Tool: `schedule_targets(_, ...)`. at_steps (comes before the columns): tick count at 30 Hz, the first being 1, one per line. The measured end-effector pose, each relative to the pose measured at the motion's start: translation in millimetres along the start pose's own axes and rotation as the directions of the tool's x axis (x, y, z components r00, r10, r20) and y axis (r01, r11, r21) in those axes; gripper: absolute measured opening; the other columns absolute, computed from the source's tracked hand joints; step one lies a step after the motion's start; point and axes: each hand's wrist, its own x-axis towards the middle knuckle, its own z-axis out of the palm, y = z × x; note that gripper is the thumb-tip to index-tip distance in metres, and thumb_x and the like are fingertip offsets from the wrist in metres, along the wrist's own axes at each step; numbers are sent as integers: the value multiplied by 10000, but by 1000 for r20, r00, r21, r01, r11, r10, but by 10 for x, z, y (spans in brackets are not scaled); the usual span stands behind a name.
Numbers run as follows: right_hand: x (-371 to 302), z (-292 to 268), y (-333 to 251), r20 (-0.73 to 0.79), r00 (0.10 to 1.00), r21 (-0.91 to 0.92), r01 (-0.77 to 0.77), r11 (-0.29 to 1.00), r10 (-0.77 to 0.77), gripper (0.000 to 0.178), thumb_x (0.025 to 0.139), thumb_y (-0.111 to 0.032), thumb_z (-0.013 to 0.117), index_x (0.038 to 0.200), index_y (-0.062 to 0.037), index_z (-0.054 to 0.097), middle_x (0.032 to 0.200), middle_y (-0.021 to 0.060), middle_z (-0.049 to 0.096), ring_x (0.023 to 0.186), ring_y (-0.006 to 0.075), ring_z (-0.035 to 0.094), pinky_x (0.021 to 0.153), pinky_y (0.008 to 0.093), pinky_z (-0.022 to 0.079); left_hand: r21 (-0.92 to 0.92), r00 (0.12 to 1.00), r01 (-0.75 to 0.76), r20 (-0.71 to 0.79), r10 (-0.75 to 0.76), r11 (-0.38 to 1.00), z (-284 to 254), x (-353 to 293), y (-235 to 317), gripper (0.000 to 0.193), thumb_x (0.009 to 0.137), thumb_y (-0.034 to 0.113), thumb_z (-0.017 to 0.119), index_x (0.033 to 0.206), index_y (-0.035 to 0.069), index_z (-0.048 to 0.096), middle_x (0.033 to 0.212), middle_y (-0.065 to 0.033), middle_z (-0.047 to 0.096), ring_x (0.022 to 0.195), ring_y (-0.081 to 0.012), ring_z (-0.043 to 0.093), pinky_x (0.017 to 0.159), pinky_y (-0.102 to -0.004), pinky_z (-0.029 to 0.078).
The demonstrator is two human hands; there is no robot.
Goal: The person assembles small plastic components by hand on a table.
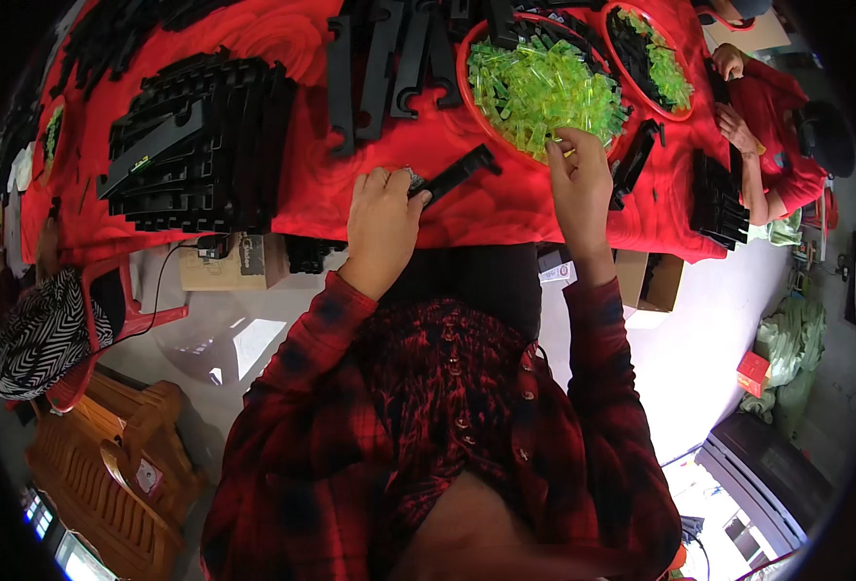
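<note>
My left hand (384,225) is closed around a black plastic bar (459,174) with a notched end, tilted up to the right over the red-covered table (321,208). Something small and shiny shows by its fingertips, too small to name. At the near rim of a red basin (466,92), my right hand (583,179) pinches a small yellow-green vial (548,147), partly hidden by the fingers. Heaped in that basin are many clear yellow-green vials (534,87). Beside my right hand lies another black bar (633,169).
A tall stack of black bars (205,145) stands at left, one bar with a yellow-green piece on top. More bars (389,68) lie beyond my left hand. A second red basin (675,73) and a person in red (777,145) are at right. Below stands a cardboard box (229,266).
</note>
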Motion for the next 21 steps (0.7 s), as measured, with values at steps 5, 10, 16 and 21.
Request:
schedule_targets(5, 52, 87, -33, 71, 992, -361, 127, 924, -109, 320, 874, -215, 746, 1069, -38, 565, 995, 162, 637, 817, 347, 671, 643, 426, 546, -103, 996, -72, 51, 78, 992, 6, 78, -37, 299, 828, 135, 742, 1077, 13, 632, 931, -134, 639, 894, -341, 589, 810, -428, 475)
schedule_targets(10, 70, 245, -104, 23, 999, -449, 50, 892, -45, 363, 896, -268, 718, 1096, -33, 527, 998, 179, 627, 789, 371, 677, 613, 446, 564, -139, 996, -69, 46, 76, 988, -5, 93, -44, 311, 836, 118, 736, 1110, 16, 631, 867, -120, 638, 870, -322, 606, 776, -419, 480)
schedule_targets(16, 106, 325, -64, 6, 1000, -521, 16, 853, -15, 324, 917, -267, 684, 1068, -31, 522, 1003, 191, 626, 767, 387, 678, 598, 458, 569, -156, 995, -58, 67, 69, 986, -12, 80, -64, 333, 846, 137, 731, 1131, 10, 613, 883, -119, 642, 873, -324, 605, 786, -421, 480)
schedule_targets(21, 125, 377, -44, 1, 1000, -510, 17, 860, -19, 323, 907, -268, 691, 1054, -31, 526, 993, 192, 632, 767, 382, 681, 604, 455, 571, -139, 995, -75, 59, 84, 988, -44, 70, -44, 321, 849, 142, 724, 1112, 7, 597, 888, -115, 641, 881, -325, 602, 802, -419, 477)
